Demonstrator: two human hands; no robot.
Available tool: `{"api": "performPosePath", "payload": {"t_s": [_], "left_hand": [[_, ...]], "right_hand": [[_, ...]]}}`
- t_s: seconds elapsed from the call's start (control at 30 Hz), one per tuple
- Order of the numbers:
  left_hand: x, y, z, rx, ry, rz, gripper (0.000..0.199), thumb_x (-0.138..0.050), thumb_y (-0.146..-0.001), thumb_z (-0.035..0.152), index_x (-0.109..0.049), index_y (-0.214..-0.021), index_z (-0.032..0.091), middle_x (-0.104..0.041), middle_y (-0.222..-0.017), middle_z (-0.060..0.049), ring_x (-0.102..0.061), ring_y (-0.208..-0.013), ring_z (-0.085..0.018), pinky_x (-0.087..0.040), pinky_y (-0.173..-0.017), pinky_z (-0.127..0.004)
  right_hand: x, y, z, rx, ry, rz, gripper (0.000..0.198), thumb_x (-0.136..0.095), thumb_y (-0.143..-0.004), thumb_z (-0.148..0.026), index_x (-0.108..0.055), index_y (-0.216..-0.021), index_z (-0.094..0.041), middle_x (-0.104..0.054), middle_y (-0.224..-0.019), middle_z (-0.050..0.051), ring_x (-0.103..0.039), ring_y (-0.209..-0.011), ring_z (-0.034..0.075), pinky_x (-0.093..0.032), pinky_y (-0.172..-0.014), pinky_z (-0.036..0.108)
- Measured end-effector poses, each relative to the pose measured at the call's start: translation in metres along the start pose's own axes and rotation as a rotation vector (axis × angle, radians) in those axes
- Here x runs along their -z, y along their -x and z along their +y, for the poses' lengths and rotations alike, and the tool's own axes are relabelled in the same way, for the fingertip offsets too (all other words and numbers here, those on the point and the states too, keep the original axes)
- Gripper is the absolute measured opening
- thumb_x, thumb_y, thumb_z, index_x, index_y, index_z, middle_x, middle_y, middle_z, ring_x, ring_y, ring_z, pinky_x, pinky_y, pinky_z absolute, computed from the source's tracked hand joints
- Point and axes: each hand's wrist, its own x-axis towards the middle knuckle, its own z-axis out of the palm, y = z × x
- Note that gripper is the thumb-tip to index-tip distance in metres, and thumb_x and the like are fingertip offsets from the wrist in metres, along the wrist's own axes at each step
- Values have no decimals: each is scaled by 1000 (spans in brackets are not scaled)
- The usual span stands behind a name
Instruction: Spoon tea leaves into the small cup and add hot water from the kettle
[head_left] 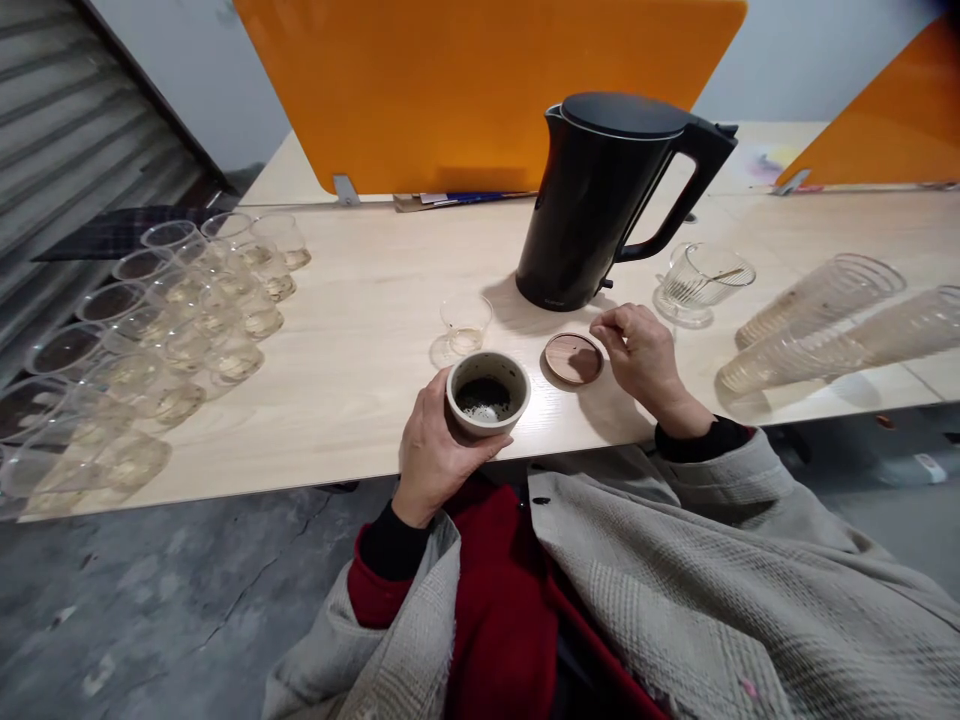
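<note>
My left hand (439, 445) is wrapped around a pale ceramic cup (523, 392), tilted a little toward me at the table's front edge. Dark loose bits like tea leaves (484, 395) cover part of its bottom. Just right of a small round wooden dish or lid (574, 359), my right hand (637, 350) hovers with thumb and fingers pinched together. Whatever lies between those fingertips, if anything, is too small to make out. A few dark specks dot the wooden disc. Behind the cup stands a small clear cup (466, 322) with a little pale liquid.
A black electric kettle (581, 210) stands behind the wooden disc. To its right is a ribbed glass cup (705, 280) with a thin stick in it. Stacked clear plastic cups (817, 310) lie at the right. Several filled clear cups (180, 340) crowd the left end, below an orange divider (450, 90).
</note>
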Motion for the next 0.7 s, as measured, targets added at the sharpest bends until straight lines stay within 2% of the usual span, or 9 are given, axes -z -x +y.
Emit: {"api": "performPosePath", "payload": {"t_s": [0.13, 0.27, 0.43, 0.6, 0.7], "left_hand": [[0, 0, 0, -11, 3, 2, 99, -97, -68, 49, -46, -149, 26, -66, -144, -12, -67, -131, -34, -55, -112, -51], [0, 0, 0, -4, 1, 0, 98, -97, -69, 49, -47, -149, 25, -67, -143, -12, -67, -131, -34, -56, -112, -51], [1, 0, -1, -10, 13, 0, 98, -96, -69, 50, -47, -150, 26, -67, -144, -12, -66, -132, -34, -55, -112, -51], [0, 1, -2, -7, 8, 4, 98, -96, -69, 51, -47, -150, 26, -67, -143, -12, -67, -131, -34, -55, -112, -50], [-1, 1, -2, -18, 4, 16, 98, -96, -69, 51, -47, -150, 25, -67, -142, -13, -67, -131, -34, -56, -111, -50]], "right_hand": [[-5, 4, -1, 23, 53, -56, 17, -57, -95, -25, -68, -83, -25, -71, -88, 8, -60, -90, 28, -49, -81, 43], [-13, 4, -5, 123, 243, -154, 24, -57, -98, -27, -73, -81, -23, -71, -90, 11, -57, -94, 30, -45, -82, 46], [-20, 2, -9, 182, 438, -187, 27, -54, -98, -20, -70, -77, -20, -67, -85, 14, -54, -87, 29, -37, -77, 45], [-20, -2, -8, 182, 424, -250, 22, -54, -96, -19, -67, -79, -19, -68, -88, 15, -56, -87, 29, -37, -77, 44], [-12, -3, -3, 127, 314, -193, 18, -55, -96, -22, -64, -80, -20, -69, -89, 13, -58, -88, 28, -41, -77, 42]]}}
